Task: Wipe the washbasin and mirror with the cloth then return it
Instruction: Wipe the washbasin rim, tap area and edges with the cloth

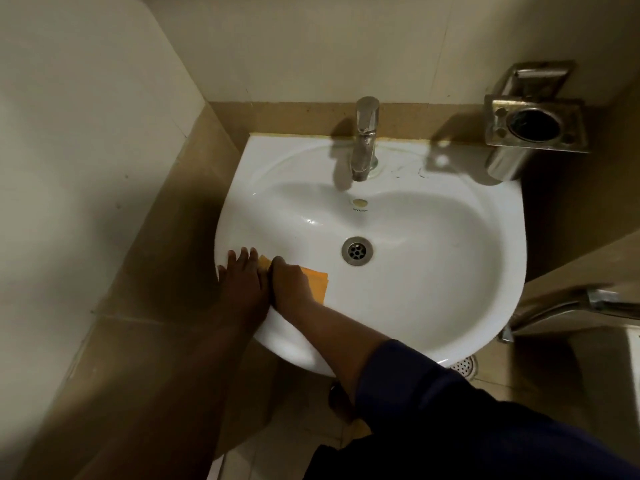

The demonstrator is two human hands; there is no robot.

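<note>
The right hand [289,282] is pressing a folded orange cloth [317,284] against the inner left slope of the white ceramic washbasin [433,299], fingers curled over it. The left hand [242,282] is lying flat and released on the basin's left rim, just beside the cloth. Small grey lettering is sitting under the overflow hole [360,203], below the chrome tap [363,140], too blurred to read.

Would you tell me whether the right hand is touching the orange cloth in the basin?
Touching. The head view shows the right hand pressed flat on the orange cloth against the washbasin wall, the cloth showing from under its fingers.
</note>
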